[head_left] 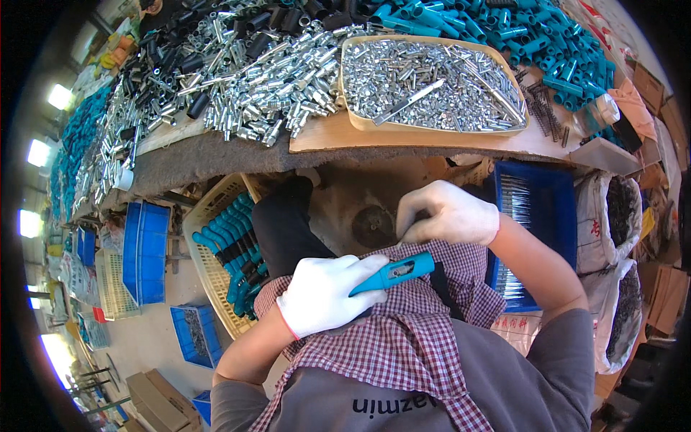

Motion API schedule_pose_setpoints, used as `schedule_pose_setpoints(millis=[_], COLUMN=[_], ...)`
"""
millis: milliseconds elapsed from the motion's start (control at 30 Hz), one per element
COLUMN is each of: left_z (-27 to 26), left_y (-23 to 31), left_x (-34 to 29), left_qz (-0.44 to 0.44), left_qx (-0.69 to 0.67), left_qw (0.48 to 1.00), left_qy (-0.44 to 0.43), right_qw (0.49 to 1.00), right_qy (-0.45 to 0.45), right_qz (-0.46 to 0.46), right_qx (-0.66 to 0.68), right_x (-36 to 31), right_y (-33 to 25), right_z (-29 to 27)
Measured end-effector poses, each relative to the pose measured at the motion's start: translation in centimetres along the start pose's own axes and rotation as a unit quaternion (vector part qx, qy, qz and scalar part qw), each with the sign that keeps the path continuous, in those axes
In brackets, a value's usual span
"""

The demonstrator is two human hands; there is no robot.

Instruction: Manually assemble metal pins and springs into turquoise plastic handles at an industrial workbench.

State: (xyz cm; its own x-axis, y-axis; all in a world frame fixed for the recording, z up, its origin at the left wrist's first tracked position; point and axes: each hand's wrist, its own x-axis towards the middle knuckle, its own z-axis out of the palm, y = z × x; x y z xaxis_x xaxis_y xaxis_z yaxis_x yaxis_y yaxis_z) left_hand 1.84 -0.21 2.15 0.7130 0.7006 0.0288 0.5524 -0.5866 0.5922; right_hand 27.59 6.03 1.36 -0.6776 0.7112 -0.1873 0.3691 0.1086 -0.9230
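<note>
My left hand (327,294), in a white glove, is wrapped round a teal tubular handle (419,266) held level above my lap. A slot in the handle's side faces up and shows a metal piece inside. Beyond and to the right of the handle's end, my right hand (452,214), also gloved, is raised with thumb and fingertips pinched together. Whatever sits between those fingertips is too small to make out. The two hands are apart. A checked apron (389,345) covers my lap beneath them.
Across the bench lie a tan tray (432,130) of small metal pieces, silver fittings (270,101), teal handles (565,68) and dark springs (548,111). A yellow crate (198,263) of teal-and-black tools stands left of my legs; a blue bin (551,216) with metal rods stands right, beside white sacks (604,302).
</note>
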Motion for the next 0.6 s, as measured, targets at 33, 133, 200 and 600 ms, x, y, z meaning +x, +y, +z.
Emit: schedule_pose_setpoints(millis=[33,133,200,600], left_z=[-0.5,-1.1,-1.0,-0.5], left_y=[0.1,0.1,0.1,0.3], left_x=[0.1,0.4,0.4,0.9], left_qz=[-0.01,-0.024,-0.027,-0.031], left_qx=[-0.002,-0.01,-0.018,-0.024], left_qw=[1.0,1.0,0.999,0.999], left_qy=[0.005,0.013,0.014,0.026], right_qw=[0.996,0.971,0.947,0.784], right_qy=[0.047,0.087,0.107,0.078], right_qz=[0.046,0.057,0.04,-0.093], right_qx=[0.062,0.215,0.299,0.608], right_x=[-0.6,-2.0,-2.4,-1.0], right_y=[1.1,5.1,6.1,8.2], right_z=[0.0,2.8,5.6,10.4])
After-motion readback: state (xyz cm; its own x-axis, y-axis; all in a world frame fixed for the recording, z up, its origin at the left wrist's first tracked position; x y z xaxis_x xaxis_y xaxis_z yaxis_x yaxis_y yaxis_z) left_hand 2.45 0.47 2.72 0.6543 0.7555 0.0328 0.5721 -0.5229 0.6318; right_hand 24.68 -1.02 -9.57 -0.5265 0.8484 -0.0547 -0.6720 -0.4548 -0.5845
